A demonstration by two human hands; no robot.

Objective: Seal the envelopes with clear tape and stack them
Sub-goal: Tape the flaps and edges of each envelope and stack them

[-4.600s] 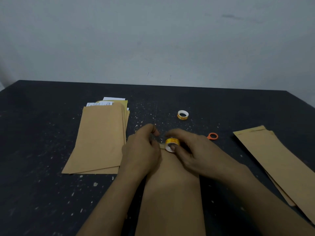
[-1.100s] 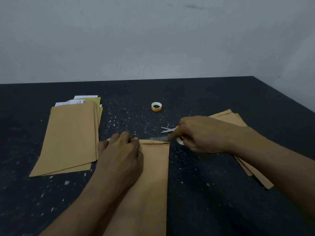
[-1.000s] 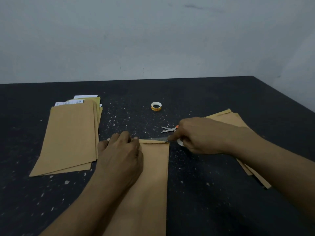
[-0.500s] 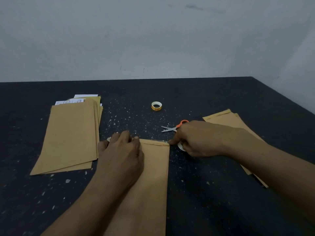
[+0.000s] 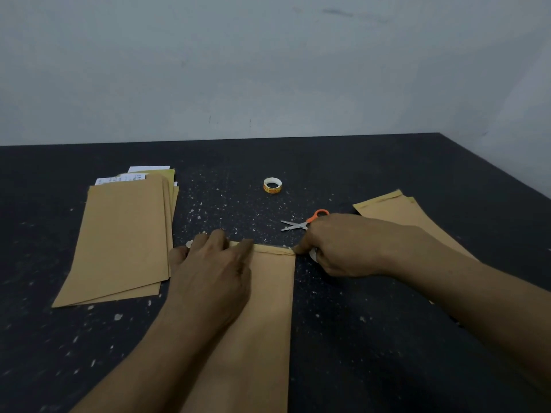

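Sealing is in hand: the envelope (image 5: 268, 293) lies centrally on the surface (image 5: 387, 338). Left hand (image 5: 211, 272) presses its top edge, fingers extended, gripping nothing. Right hand (image 5: 343, 245) fingers curl round the tape roll (image 5: 313, 255) at the right corner. Next move, probably: take the scissors (image 5: 293, 225) and cut the strip.

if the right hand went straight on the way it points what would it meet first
The right hand points left along the top edge of the envelope; next, probably, the left hand pressing it.
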